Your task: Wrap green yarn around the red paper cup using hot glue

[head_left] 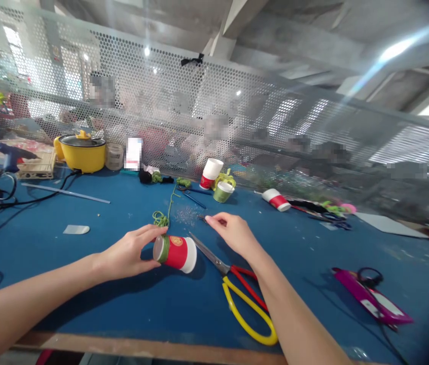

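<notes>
My left hand (134, 252) grips a red and white paper cup (178, 252) lying on its side, with green yarn wound round the part near my fingers. From the cup, green yarn (160, 218) runs to a loose loop on the table and on toward the back. My right hand (231, 230) is closed in a pinch, a small dark item at its fingertips; what it is I cannot make out. Between the hands, large scissors (220, 266) with one red and one yellow handle lie on the blue table, partly under my right forearm.
Two cups (211, 173), a green-wrapped cup (223, 192) and another red-white cup (276, 199) are at the back. A yellow pot (85, 153) and glue gun (11, 156) stand back left. A purple pouch (370, 299) lies right, before a perforated screen (161, 101).
</notes>
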A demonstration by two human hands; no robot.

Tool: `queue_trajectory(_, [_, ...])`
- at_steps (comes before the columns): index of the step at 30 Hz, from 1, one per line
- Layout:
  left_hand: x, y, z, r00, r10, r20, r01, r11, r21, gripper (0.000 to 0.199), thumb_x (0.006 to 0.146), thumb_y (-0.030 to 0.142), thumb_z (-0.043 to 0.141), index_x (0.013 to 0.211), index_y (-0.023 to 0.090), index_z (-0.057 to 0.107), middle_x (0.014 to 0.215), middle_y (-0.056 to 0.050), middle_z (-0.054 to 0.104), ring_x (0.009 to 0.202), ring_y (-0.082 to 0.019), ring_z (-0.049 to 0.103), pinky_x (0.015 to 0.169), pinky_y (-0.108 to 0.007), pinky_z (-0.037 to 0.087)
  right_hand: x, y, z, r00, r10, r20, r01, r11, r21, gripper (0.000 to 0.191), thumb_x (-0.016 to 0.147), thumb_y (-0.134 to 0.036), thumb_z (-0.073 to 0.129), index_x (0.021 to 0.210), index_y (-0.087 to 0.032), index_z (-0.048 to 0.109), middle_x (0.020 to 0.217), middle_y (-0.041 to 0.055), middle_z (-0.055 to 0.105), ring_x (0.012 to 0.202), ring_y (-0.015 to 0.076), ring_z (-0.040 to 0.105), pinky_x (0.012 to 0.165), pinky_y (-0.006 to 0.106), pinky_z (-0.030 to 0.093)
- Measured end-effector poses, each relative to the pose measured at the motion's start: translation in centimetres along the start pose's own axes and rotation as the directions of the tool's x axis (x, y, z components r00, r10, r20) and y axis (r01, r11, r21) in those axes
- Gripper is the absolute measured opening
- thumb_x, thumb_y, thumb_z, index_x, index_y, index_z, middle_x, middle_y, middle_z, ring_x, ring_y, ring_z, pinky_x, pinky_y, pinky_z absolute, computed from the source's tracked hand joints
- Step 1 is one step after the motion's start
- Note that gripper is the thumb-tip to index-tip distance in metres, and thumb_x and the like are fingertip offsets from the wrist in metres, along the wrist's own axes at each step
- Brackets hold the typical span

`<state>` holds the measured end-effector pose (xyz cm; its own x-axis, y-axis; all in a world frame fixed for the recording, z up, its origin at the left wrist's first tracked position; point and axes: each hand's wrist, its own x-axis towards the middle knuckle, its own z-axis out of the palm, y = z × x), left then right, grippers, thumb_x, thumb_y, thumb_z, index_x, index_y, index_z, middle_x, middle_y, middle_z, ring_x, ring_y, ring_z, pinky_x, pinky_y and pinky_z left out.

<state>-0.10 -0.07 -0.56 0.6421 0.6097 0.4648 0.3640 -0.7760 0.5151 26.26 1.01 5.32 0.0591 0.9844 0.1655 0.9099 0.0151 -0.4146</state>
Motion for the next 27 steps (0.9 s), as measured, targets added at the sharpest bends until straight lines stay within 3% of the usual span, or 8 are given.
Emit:
queue_trajectory(3, [0.0,0.0,0.1,1.0,0.008,-0.011,-0.008,1.0,-0.005,0.059,0.073,0.018,0.063,0.127,0.016,0.04,0.121,-0.015,0.054,0.109,-0.025,0.056,0.091,-0.037,0.049,-1.4,-2.6,0.0,0.98,-0.189,0.054,0.175,0.964,0.2,0.031,0.08,-0.044,0.049,0.076,-0.017,0.063,0.074,0.0047,0.069,0.069,0.0173,0.062,0.063,0.026,0.045])
queue_trajectory(9, [-0.2,-0.1,0.3,0.999,0.039,-0.009,-0.039,0.999,-0.02,0.059,0.075,0.022,0.062,0.129,0.017,0.038,0.119,-0.014,0.054,0.106,-0.024,0.057,0.089,-0.035,0.05,-2.7,-5.4,0.9,0.921,-0.347,0.179,0.276,0.903,0.328,0.029,0.083,-0.04,0.047,0.081,-0.016,0.063,0.082,0.0053,0.067,0.074,0.0164,0.06,0.066,0.026,0.044])
queue_trajectory(15, [-0.4,0.3,0.1,0.998,0.067,0.006,-0.067,0.998,-0.011,0.06,0.077,0.021,0.061,0.131,0.018,0.035,0.122,-0.014,0.051,0.108,-0.024,0.055,0.09,-0.036,0.05,-1.8,-6.2,2.1,0.915,-0.349,0.203,0.283,0.913,0.294,0.041,0.088,-0.044,0.036,0.073,-0.015,0.061,0.074,0.0047,0.063,0.072,0.0158,0.058,0.066,0.027,0.042])
queue_trajectory(18, [-0.3,0.5,0.0,0.996,0.088,0.004,-0.088,0.996,-0.002,0.056,0.078,0.02,0.06,0.129,0.018,0.037,0.121,-0.014,0.052,0.109,-0.023,0.055,0.09,-0.035,0.049,-2.1,-6.7,2.2,0.909,-0.366,0.199,0.299,0.906,0.301,0.035,0.083,-0.046,0.047,0.071,-0.016,0.059,0.072,0.0036,0.062,0.067,0.0139,0.055,0.061,0.025,0.041])
queue_trajectory(22, [-0.3,0.8,0.0,0.996,0.087,0.007,-0.087,0.996,0.003,0.051,0.079,0.021,0.059,0.126,0.018,0.04,0.12,-0.014,0.053,0.109,-0.023,0.054,0.091,-0.035,0.049,-3.2,-7.5,2.2,0.94,-0.316,0.131,0.277,0.928,0.25,0.03,0.071,-0.047,0.062,0.069,-0.017,0.056,0.07,0.0025,0.061,0.064,0.0133,0.055,0.059,0.025,0.04])
queue_trajectory(27, [-0.4,0.7,0.1,0.997,0.081,-0.002,-0.081,0.997,0.013,0.06,0.078,0.02,0.06,0.132,0.018,0.034,0.121,-0.014,0.052,0.11,-0.024,0.054,0.091,-0.037,0.049,-3.7,-8.3,2.5,0.946,-0.269,0.179,0.223,0.944,0.242,0.02,0.07,-0.033,0.063,0.061,-0.019,0.054,0.061,0.0008,0.062,0.055,0.0119,0.054,0.053,0.024,0.037])
